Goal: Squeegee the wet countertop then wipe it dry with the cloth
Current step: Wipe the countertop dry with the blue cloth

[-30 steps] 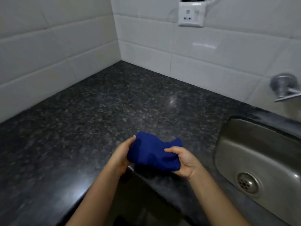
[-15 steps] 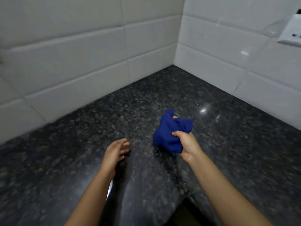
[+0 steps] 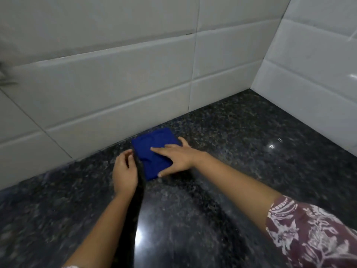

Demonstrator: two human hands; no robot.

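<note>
A folded blue cloth (image 3: 151, 141) lies flat on the dark speckled granite countertop (image 3: 241, 151), close to the tiled wall. My right hand (image 3: 178, 157) presses down on the cloth with its fingers spread, the thumb at the near edge. My left hand (image 3: 124, 171) rests on the counter just left of the cloth, fingers loosely curled at its edge and holding nothing. No squeegee is in view.
White tiled walls (image 3: 116, 84) meet in a corner at the back right (image 3: 257, 82). A dark strand (image 3: 135, 209) hangs in front of the camera, crossing my left forearm. Light glints off the counter in front of me.
My right hand has carried the cloth forward to the left wall and laid it flat under the palm. My left hand has moved up beside it. The view has swung left.
</note>
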